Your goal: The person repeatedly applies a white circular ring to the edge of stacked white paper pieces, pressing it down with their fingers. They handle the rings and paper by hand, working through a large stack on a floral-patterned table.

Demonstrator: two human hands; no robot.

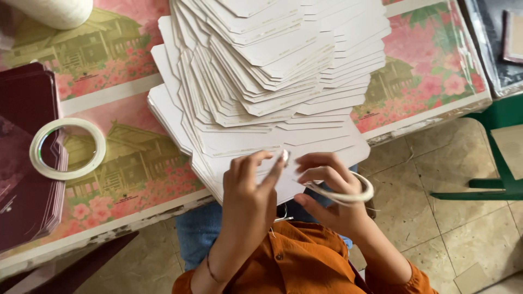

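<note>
My right hand (332, 190) held a thin white tape ring (348, 195), fingers curled through it. My left hand (250, 185) pinched the tape's end above the fanned stack of white cards (261, 81).

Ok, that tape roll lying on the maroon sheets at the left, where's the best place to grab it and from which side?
Pinch the tape roll across its thin ring wall, best at the right-hand edge that overhangs the maroon sheets onto the flowered table cover. It lies flat with an open centre, so come from above, one finger inside the hole, the thumb outside.
</note>
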